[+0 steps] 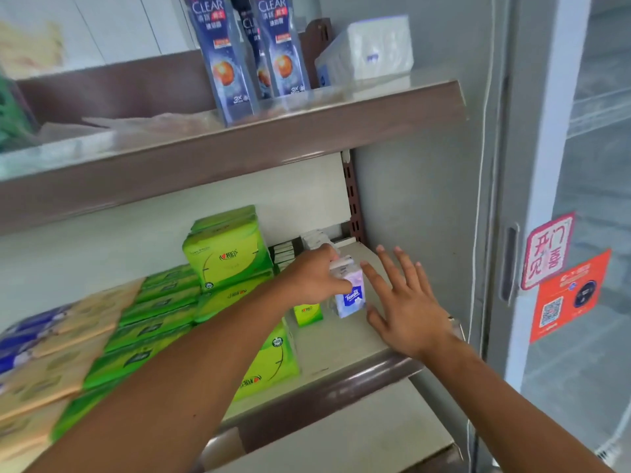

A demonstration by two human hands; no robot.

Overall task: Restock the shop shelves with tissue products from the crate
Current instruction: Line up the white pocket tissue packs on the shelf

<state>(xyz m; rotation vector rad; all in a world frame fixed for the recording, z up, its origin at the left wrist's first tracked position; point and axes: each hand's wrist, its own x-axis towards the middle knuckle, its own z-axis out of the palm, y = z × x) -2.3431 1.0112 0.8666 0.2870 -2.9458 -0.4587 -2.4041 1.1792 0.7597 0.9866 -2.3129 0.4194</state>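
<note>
A small purple-and-white Tempo tissue pack stands on the middle shelf, near its right end. My left hand grips the pack from the left, thumb across its front. My right hand hovers just right of the pack with fingers spread and straight, holding nothing. A small green pack stands beside the Tempo pack on its left. Behind them lie rows of small white packs. No crate is in view.
Green tissue packs are stacked to the left, with beige and blue packs further left. The upper shelf holds shampoo bottles and a white tissue bundle. A glass fridge door with red stickers stands at the right.
</note>
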